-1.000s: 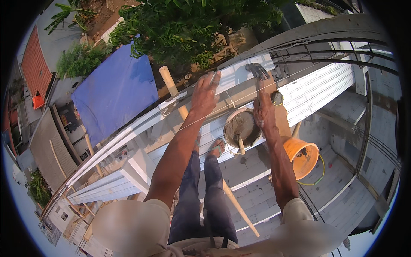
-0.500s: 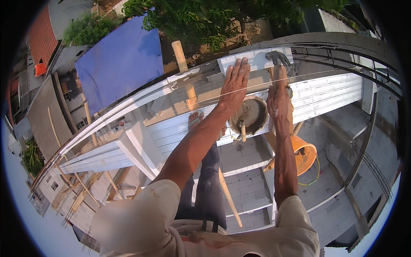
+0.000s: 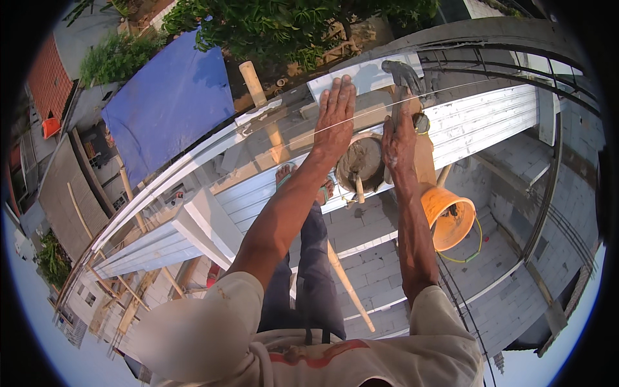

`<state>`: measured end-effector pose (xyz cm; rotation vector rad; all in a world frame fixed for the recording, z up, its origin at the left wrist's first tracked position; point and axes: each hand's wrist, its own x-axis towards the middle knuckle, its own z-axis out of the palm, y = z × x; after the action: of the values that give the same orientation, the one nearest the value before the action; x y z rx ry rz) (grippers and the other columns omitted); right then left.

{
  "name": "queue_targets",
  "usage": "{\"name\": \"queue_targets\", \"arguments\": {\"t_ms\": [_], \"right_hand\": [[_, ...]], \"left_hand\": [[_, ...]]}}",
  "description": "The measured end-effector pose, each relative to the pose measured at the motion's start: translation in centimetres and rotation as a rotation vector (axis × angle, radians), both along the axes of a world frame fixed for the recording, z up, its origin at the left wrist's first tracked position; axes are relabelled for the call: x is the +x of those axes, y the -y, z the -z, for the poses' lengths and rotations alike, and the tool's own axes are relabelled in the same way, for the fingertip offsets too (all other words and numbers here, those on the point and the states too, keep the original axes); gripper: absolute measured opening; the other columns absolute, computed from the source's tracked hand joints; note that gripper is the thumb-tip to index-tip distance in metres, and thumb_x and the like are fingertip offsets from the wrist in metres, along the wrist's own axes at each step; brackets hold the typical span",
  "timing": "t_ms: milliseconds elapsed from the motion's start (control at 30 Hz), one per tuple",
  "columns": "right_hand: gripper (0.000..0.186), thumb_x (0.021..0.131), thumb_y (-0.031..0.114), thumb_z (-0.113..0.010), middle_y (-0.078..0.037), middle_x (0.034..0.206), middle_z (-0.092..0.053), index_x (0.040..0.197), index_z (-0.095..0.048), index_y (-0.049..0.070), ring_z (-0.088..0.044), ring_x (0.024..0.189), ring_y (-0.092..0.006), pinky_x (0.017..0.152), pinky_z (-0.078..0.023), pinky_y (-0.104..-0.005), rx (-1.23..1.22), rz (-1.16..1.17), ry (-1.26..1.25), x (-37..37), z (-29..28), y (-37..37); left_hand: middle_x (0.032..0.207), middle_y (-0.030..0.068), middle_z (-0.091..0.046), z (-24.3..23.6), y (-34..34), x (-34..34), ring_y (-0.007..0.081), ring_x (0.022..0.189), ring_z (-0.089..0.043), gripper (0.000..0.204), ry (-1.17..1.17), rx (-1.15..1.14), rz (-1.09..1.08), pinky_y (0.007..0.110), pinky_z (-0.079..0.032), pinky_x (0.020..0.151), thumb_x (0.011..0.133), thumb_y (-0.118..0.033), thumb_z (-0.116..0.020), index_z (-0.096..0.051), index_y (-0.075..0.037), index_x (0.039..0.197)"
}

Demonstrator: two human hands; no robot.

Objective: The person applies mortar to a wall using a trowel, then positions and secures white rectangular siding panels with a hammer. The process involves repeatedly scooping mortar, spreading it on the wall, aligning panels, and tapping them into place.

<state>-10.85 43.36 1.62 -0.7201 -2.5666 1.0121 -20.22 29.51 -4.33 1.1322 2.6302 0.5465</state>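
Note:
My left hand (image 3: 335, 119) lies flat on the near left part of a pale, smooth block (image 3: 371, 77), its fingers stretched out side by side. Wrapped round the handle of a dark claw hammer (image 3: 405, 76) is my right hand (image 3: 400, 143). The hammer's head is over the block's right part; whether it touches the block I cannot tell. Between my forearms sits a round tub of grey mortar (image 3: 369, 161), with a wooden tool handle (image 3: 359, 189) jutting over its near rim. A thin string (image 3: 464, 86) runs across in front of the block.
My sandalled feet stand on white ribbed planks (image 3: 251, 201) high above block-walled rooms. An orange bucket (image 3: 450, 222) is beside my right forearm. Steel reinforcing bars (image 3: 490, 63) run along the wall top at right. A bamboo pole (image 3: 253, 84) rises at left, near a blue tarp (image 3: 171, 100).
The whole scene has shifted left and slightly up in the picture. More of the hammer's handle shows now. My left hand stays flat on the block, and my right keeps its grip.

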Motion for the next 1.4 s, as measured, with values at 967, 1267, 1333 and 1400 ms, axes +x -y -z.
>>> {"name": "queue_targets", "arguments": {"t_ms": [967,1267,1333,1400], "right_hand": [[0.073,0.087,0.009,-0.064,-0.021,0.136,-0.063,0.156,-0.048,0.025,-0.065,0.118,-0.0421,0.102,-0.052,-0.0488,-0.098,0.790,0.509,25.2,17.8,-4.5],[0.072,0.089,0.010,-0.068,-0.021,0.128,-0.061,0.156,-0.042,0.019,-0.062,0.115,-0.0429,0.097,-0.051,-0.0504,0.061,0.709,0.401,29.0,27.0,-8.5],[0.068,0.088,0.005,-0.071,-0.022,0.119,-0.060,0.151,-0.047,0.009,-0.059,0.111,-0.0428,0.097,-0.050,-0.0505,0.179,0.655,0.382,29.9,28.7,-8.9],[0.067,0.087,0.005,-0.072,-0.022,0.116,-0.059,0.150,-0.048,0.008,-0.059,0.108,-0.0433,0.094,-0.050,-0.0514,0.259,0.651,0.373,33.0,30.5,-9.8]], "left_hand": [[0.168,0.0296,-0.017,0.7,26.5,17.7,0.0491,0.157,-0.017,0.090,0.656,-0.540,0.094,0.065,-0.018,0.124,0.091,-0.017,-0.072,-0.022,-0.004,0.165],[0.153,0.0325,-0.041,-1.8,34.0,26.1,0.0531,0.138,-0.044,0.093,0.840,-0.862,-0.118,0.058,-0.041,0.113,0.088,-0.041,-0.076,-0.032,0.002,0.158],[0.150,0.0327,-0.044,-1.6,32.9,26.0,0.0529,0.134,-0.047,0.090,0.792,-0.868,-0.101,0.060,-0.043,0.110,0.090,-0.044,-0.073,-0.034,0.002,0.157],[0.147,0.0324,-0.046,-1.4,32.6,25.5,0.0520,0.131,-0.049,0.086,0.752,-0.832,-0.061,0.060,-0.044,0.107,0.091,-0.045,-0.072,-0.037,0.002,0.154]]}}
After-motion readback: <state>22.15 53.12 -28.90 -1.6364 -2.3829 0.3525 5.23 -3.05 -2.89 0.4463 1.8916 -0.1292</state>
